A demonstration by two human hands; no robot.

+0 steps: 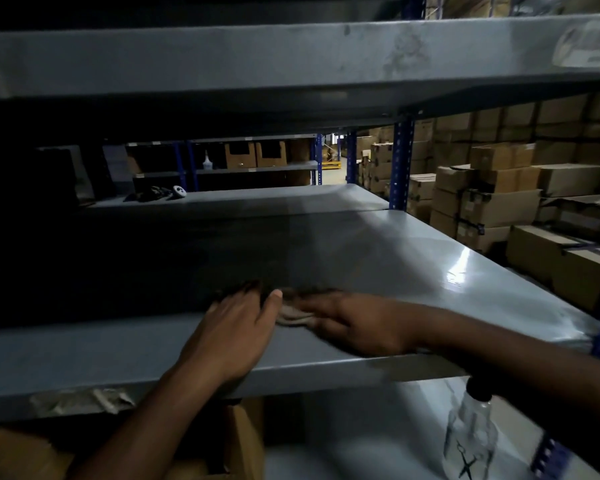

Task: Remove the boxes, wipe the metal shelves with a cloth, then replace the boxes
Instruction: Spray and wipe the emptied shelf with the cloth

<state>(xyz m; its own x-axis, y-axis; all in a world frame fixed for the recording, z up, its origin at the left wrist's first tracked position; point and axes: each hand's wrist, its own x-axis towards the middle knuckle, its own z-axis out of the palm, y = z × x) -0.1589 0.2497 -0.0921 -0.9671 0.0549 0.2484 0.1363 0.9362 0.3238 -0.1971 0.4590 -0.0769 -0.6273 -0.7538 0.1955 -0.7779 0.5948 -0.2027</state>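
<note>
A grey metal shelf (378, 258) runs across the middle of the view, bare of boxes. Near its front edge lies a small brownish cloth (293, 315). My right hand (354, 323) lies flat on the cloth with its fingers stretched over it, blurred. My left hand (236, 327) rests flat on the shelf just left of the cloth, fingers straight, thumb touching the cloth's edge. A cardboard box (232, 445) shows on the shelf below, under my left forearm.
A clear spray bottle (471, 434) stands on the lower shelf at the right. Another grey shelf (291, 60) hangs overhead. Blue uprights (400, 161) frame the rack. Stacked cartons (499, 202) fill the right background. Dark small items (156, 194) lie at the back left.
</note>
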